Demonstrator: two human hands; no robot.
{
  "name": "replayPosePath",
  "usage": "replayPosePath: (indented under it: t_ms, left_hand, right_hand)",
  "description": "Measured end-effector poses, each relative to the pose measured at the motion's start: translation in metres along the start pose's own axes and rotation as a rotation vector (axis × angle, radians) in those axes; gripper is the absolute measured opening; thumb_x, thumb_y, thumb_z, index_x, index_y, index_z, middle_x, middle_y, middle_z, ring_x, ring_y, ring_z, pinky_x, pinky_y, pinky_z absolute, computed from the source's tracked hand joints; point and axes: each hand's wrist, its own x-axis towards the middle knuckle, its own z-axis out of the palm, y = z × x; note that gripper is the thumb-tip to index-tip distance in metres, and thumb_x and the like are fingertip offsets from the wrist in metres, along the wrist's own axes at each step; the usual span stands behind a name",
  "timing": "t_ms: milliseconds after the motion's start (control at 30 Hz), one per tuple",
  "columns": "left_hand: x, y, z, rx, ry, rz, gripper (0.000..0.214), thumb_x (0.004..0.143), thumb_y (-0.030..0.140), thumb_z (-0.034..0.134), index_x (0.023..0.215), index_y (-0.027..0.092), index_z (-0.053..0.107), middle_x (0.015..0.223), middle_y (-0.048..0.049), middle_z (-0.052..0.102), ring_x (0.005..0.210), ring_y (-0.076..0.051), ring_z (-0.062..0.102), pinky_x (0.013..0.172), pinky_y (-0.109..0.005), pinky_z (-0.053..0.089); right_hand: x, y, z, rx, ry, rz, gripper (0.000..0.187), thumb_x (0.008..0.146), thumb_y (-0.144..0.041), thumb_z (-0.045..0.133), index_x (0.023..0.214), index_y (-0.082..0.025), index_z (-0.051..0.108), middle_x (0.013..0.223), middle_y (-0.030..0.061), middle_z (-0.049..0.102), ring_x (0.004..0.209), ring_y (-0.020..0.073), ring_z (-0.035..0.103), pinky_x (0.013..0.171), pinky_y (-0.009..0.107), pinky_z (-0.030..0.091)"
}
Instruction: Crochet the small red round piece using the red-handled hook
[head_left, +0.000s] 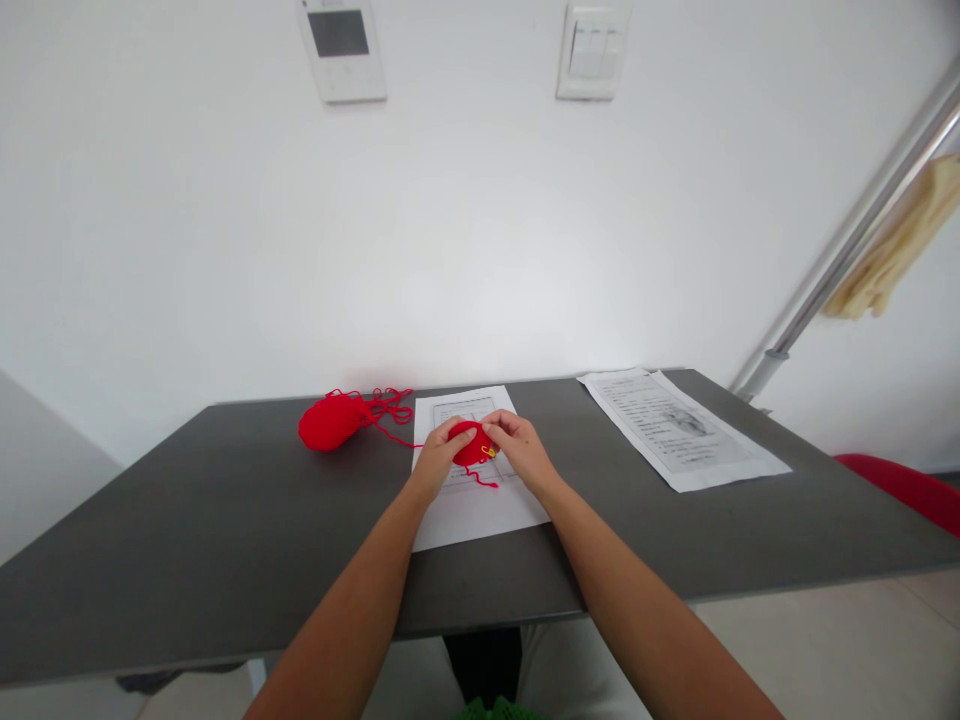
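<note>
Between my two hands is a small rounded red crochet piece (469, 446), held above a printed sheet (472, 522). My left hand (441, 452) pinches its left side, thumb on top. At its upper right edge, the thumb and fingers of my right hand (519, 446) are closed on it. A small yellow stitch marker (489, 452) hangs at the right edge of the piece, and a short red yarn tail dangles below. From the left side a strand runs to a red yarn ball (330, 421) with loose loops beside it. No hook can be made out.
The dark grey table (300, 540) stands against a white wall. More printed sheets (679, 430) lie at the right. Beyond the right edge are a red chair (900, 488) and a slanting metal pole (847, 255) near a cream cloth (896, 245).
</note>
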Motion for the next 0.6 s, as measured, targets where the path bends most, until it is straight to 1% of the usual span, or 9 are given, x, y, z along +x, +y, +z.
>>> replayPosePath:
  t_ms: [367,600]
  left_hand:
    - [0.0002,-0.0018,-0.0014,0.013,-0.018,-0.002,0.020,0.068,0.033,0.069,0.069,0.016,0.057,0.064,0.0033,0.055,0.061,-0.010,0.050,0.060,-0.022,0.039]
    - [0.0006,-0.0018,-0.0016,0.030,-0.017,-0.020,0.023,0.066,0.036,0.070,0.069,0.016,0.058,0.064,0.0024,0.056,0.059,-0.011,0.050,0.056,-0.022,0.038]
  right_hand:
    - [0.0002,0.0007,-0.0006,-0.006,-0.004,-0.013,0.014,0.074,-0.031,0.055,0.069,-0.018,0.056,0.054,-0.0048,0.047,0.051,0.0098,0.042,0.050,0.023,0.034]
    - [-0.0008,-0.0018,0.0003,-0.017,0.006,-0.004,0.012,0.074,-0.029,0.055,0.072,-0.018,0.058,0.055,-0.0041,0.050,0.050,0.0102,0.044,0.049,0.023,0.035]
